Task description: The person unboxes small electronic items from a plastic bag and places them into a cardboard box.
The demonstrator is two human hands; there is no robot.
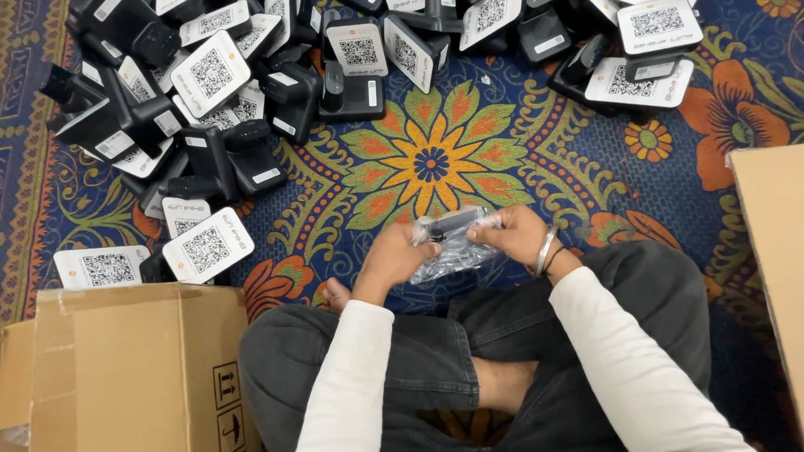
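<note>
Both of my hands are closing on one clear plastic bag (453, 247) with a black device inside, left hand (392, 256) pinching its left end, right hand (513, 234) its right, just above my crossed legs. I'm seeing open carpet (544, 156) ahead, up to the pile of black stands (233, 89). Cardboard boxes are hemming me in: one box (129, 383) left, another box edge (788, 281) right.

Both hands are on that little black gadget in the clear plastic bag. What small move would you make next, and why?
Probably slide the black device out of the clear bag. The left hand pinches one end and the right hand the other, with the device seemingly inside the wrap still, while the black stands piled on the patterned rug lie unwrapped.
</note>
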